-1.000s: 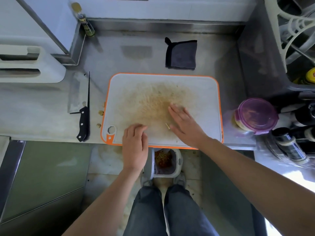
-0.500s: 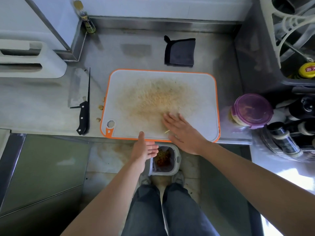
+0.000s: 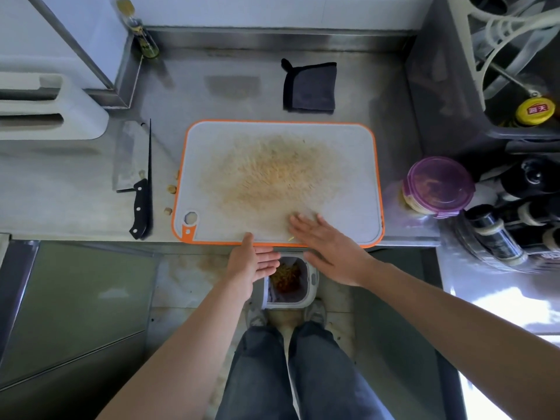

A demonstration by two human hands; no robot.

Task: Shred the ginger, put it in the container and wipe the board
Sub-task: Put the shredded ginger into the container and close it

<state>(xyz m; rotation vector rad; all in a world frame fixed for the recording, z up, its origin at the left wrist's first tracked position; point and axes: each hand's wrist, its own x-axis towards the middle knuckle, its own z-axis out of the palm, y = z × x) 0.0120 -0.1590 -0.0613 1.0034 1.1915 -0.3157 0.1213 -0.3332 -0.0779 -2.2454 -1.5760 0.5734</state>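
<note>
Orange-rimmed board (image 3: 348,165), one, lies on the steel counter (image 3: 75,192), stained brown at its middle and not yet wiped. Right hand (image 3: 327,247), one, lies flat at the board's near edge, fingers straight and slightly spread; it has slid closer to that edge than a second ago, with one pale ginger sliver (image 3: 291,238) just beside it. Left hand (image 3: 251,262), one, has left the board, where it rested a second ago, and now waits just below the front edge, palm open, fingers straight and together, holding nothing, above one floor bin (image 3: 309,286) with scraps in it. Judgement: leftovers are being swept off by hand, so shredding looks finished and wiping comes next. Container (image 3: 438,186), one, purple lid on, stands right of the board; the pale stuff inside is probably the shredded ginger. Cloth (image 3: 309,86), one, folded, untouched behind the board. Cleaver (image 3: 133,165), one, left of the board. Ginger bits (image 3: 171,188), three, loose on the counter between cleaver and board.
</note>
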